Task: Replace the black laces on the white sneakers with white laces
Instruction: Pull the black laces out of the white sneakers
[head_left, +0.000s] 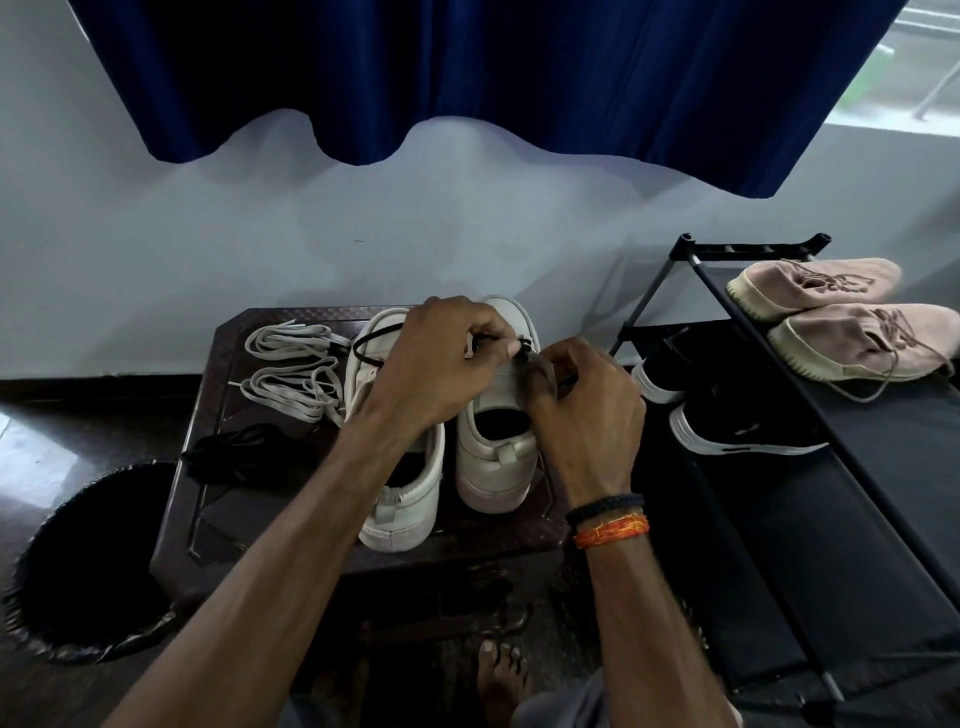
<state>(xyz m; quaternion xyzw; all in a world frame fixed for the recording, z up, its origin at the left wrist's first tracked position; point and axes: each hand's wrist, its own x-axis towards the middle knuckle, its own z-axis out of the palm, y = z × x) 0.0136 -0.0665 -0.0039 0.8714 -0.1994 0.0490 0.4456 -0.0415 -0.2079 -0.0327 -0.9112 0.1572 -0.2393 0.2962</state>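
My left hand and right hand both pinch the black lace over the right-side white sneaker on the dark table. The white laces lie at the table's far left corner, beside the other sneaker.

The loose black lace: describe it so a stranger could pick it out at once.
Start at the dark table holding the white sneakers. Look to the sneakers' left, at the near-left part of the tabletop. The loose black lace lies there in a bunched heap, nearer than the two white laces, and no hand touches it.
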